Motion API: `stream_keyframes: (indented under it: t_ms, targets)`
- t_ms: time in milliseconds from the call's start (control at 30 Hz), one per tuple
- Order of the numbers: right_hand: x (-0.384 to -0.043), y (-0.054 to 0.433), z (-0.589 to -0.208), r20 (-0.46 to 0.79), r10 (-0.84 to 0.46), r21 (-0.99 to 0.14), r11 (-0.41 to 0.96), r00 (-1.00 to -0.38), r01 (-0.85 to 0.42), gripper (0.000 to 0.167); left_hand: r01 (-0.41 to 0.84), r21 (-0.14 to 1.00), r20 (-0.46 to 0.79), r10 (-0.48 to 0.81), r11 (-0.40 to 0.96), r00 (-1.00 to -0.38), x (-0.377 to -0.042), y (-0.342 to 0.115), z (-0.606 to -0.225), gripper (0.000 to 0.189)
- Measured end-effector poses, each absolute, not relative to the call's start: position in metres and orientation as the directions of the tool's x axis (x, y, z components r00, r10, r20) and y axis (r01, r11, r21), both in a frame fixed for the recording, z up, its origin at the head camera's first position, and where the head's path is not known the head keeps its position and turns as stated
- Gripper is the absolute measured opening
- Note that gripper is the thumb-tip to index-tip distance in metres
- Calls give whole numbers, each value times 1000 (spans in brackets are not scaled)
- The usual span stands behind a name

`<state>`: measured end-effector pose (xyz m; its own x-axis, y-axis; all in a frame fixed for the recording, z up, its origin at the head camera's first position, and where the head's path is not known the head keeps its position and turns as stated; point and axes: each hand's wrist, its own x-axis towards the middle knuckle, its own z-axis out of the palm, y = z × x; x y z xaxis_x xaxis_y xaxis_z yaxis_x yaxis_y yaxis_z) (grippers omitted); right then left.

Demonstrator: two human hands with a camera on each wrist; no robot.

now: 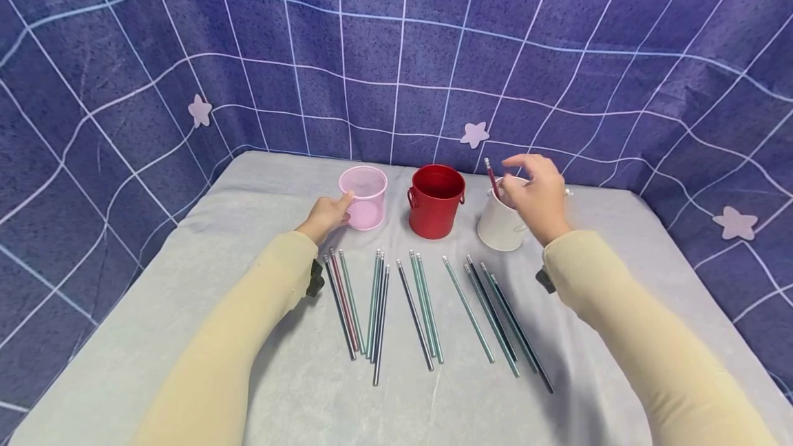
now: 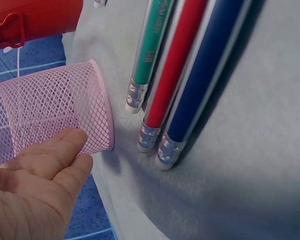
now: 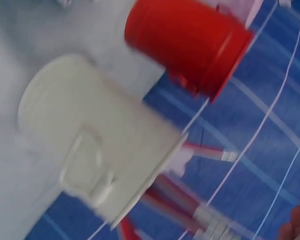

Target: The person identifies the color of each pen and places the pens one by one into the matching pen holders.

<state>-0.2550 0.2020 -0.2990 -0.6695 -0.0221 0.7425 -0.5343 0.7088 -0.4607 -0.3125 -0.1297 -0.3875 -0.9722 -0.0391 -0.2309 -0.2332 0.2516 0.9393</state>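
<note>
At the left, my left hand (image 1: 327, 217) touches the side of a pink mesh cup (image 1: 367, 215). In the left wrist view its fingers (image 2: 65, 150) lie nearly straight along the mesh. My right hand (image 1: 537, 198) is raised over the rim of a white metal bucket (image 1: 500, 226), thumb and fingers curved apart with nothing seen between them. Red pencils (image 3: 171, 200) with silver ferrules stick out of that bucket in the right wrist view. One red pencil (image 1: 491, 176) leans at its left rim; my right hand hides part of the opening.
Between the cup and the white bucket stands a red metal bucket (image 1: 436, 208). In front lie several green and dark blue pencils and a red pencil (image 1: 344, 298), eraser ends away from me. A blue curtain (image 1: 372, 54) with white lines hangs behind the grey cloth (image 1: 204, 336).
</note>
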Motion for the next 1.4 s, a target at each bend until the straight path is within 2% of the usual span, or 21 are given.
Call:
stream_keyframes:
  t_ms: [167, 300, 333, 400, 533, 600, 733, 900, 1100, 1300, 1400]
  targets:
    - [-251, 168, -318, 787, -162, -377, 638, -596, -672, 16, -230, 935, -228, -40, 268, -973, -312, -132, -386, 59]
    - [-245, 137, -338, 756, -245, -393, 571, -607, -721, 16, -237, 935, -235, -42, 265, -971, -313, -133, -386, 60]
    - [-242, 129, -343, 736, -256, -418, 556, -626, -718, 15, -238, 933, -237, -39, 269, -971, -313, -133, -386, 60]
    - [-235, 112, -351, 657, -257, -524, 521, -709, -674, 13, -241, 931, -241, -35, 274, -970, -313, -133, -387, 60]
    - [-219, 77, -361, 412, -294, -707, 493, -862, -507, 12, -239, 929, -239, -35, 284, -970, -312, -135, -388, 60]
    - [-212, 62, -364, 293, -351, -729, 519, -889, -445, 12, -236, 929, -234, -40, 285, -971, -312, -136, -388, 59]
    - [-204, 39, -373, 123, -462, -644, 636, -878, -425, 9, -230, 932, -226, -49, 280, -973, -312, -137, -389, 59]
    - [-193, 21, -385, -3, -511, -499, 746, -860, -441, 7, -228, 926, -222, -53, 301, -974, -312, -135, -389, 59]
    - [-187, 15, -394, -31, -538, -334, 800, -842, -499, 7, -230, 934, -228, -41, 272, -973, -313, -132, -388, 59]
    - [-186, 11, -399, -73, -554, -319, 801, -829, -507, 7, -225, 935, -223, -38, 273, -974, -311, -132, -388, 59]
    - [-186, 8, -402, -107, -546, -268, 820, -831, -505, 10, -221, 938, -220, -35, 266, -975, -312, -130, -387, 59]
